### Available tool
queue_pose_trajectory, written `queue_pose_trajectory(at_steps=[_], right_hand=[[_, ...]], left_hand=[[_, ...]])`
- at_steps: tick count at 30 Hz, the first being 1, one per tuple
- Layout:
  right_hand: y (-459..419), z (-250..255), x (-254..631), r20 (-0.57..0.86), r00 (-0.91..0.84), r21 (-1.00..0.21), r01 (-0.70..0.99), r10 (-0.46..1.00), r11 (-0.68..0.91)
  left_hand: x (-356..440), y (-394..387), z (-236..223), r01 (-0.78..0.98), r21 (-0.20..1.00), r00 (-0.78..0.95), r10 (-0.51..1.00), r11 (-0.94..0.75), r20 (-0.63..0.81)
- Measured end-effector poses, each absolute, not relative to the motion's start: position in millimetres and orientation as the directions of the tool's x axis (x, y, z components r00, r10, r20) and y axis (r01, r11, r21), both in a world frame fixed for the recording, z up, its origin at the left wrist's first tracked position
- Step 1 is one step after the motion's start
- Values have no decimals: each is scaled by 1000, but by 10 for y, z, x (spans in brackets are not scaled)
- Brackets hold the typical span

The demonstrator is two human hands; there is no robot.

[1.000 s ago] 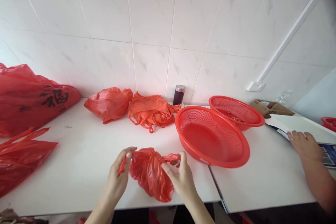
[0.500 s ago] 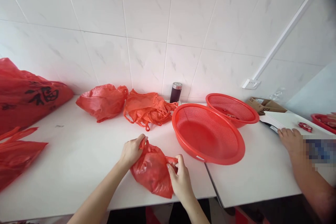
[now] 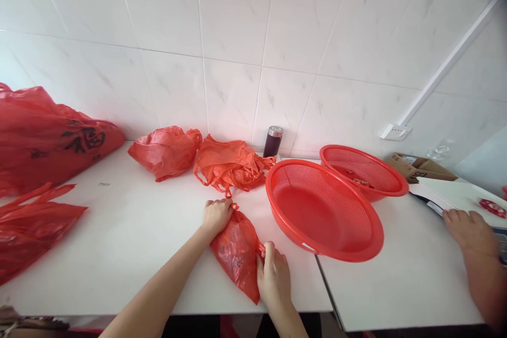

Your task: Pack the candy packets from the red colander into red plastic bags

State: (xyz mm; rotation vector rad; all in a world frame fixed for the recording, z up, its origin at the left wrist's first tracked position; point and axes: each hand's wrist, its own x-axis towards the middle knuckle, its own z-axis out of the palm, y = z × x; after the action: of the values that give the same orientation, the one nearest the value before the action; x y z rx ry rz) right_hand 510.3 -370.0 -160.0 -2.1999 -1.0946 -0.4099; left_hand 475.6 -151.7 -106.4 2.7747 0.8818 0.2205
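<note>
A filled red plastic bag (image 3: 237, 256) rests near the front edge of the white table (image 3: 150, 253). Gathered in my left hand (image 3: 217, 216) is its upper left end, with a bit of handle poking out past the fingers. On the opposite side, my right hand (image 3: 274, 273) is closed on the other handle, close to the bag's lower right. Dark printing shows faintly on the film; what lies inside cannot be made out. Just behind the bag is a pile of flat orange-red plastic bags (image 3: 232, 163).
Two red mesh baskets (image 3: 325, 211) stand to the right. Another filled red bag (image 3: 166, 153) and a dark flask (image 3: 273, 141) are by the wall. Large red bags (image 3: 59, 142) lie at left. Another person's hand (image 3: 471, 229) touches a white scale-like tray (image 3: 455, 193), near a cardboard box (image 3: 422, 166).
My hands have pulled the bag's two ends further apart, stretching it narrower and slanted. The view has shifted slightly left.
</note>
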Motion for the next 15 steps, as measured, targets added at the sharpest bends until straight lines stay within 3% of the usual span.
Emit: queue_pose_trajectory(at_steps=[4,9,15], right_hand=[[-3785,-1672,5036,555,613,-430,790,563,-436],[-3875,-1705,4940,465,702,-586,701,540,-407],[-3894,-1660,4920,340,766,-758,567,546,-323]], left_hand=[[4713,-1492,-1048,609,337,746,663,-718,64],[4602,-1401,-1048,673,506,622,783,-540,9],[4452,-1244,-970,578,747,582,808,-329,-94]])
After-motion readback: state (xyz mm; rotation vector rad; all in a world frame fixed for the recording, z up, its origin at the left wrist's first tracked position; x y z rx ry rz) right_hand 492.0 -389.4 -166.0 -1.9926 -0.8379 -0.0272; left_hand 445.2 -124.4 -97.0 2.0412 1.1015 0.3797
